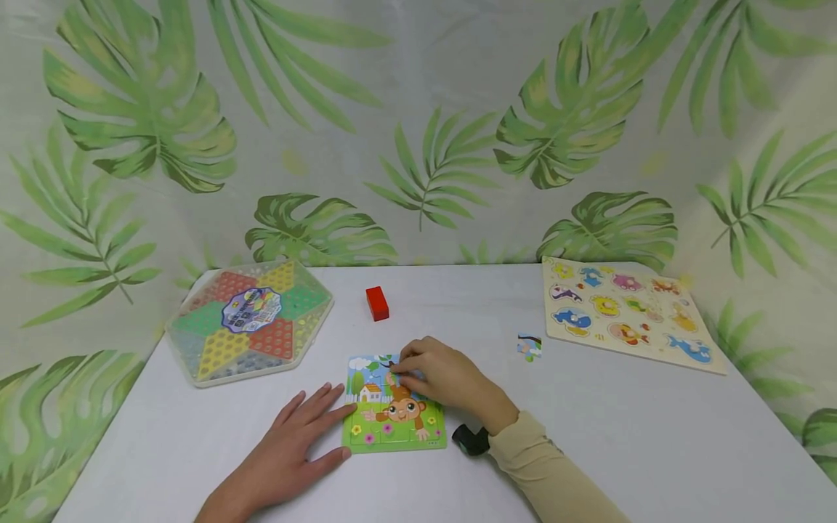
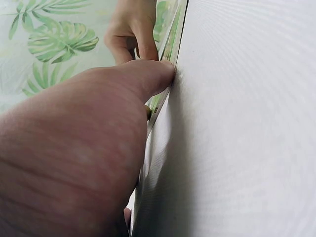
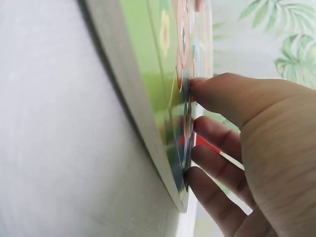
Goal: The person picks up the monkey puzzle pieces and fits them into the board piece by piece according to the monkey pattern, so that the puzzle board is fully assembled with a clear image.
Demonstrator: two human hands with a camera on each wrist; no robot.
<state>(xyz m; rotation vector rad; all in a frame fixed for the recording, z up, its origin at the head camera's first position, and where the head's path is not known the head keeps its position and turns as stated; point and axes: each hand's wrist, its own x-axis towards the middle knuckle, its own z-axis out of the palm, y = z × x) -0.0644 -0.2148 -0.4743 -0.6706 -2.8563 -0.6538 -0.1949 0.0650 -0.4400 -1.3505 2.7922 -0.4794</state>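
Observation:
A square jigsaw puzzle (image 1: 392,428) with a monkey, a small house and flowers lies flat on the white table. My left hand (image 1: 294,443) rests beside its left edge, fingers spread, with the thumb and a fingertip touching the board. Over the upper right of the puzzle, my right hand (image 1: 445,370) holds a puzzle piece between thumb and fingertips. The right wrist view shows this piece (image 3: 187,121) lying against the puzzle surface, slightly raised; the fingers hide part of it in the head view. Another loose piece (image 1: 529,347) lies to the right.
A red block (image 1: 377,303) stands behind the puzzle. At the left back lies a hexagonal Chinese checkers box (image 1: 251,319). A wooden animal peg board (image 1: 628,312) occupies the right back. A black device (image 1: 471,440) sits by the right wrist. A leaf-patterned cloth (image 1: 431,145) hangs behind the table.

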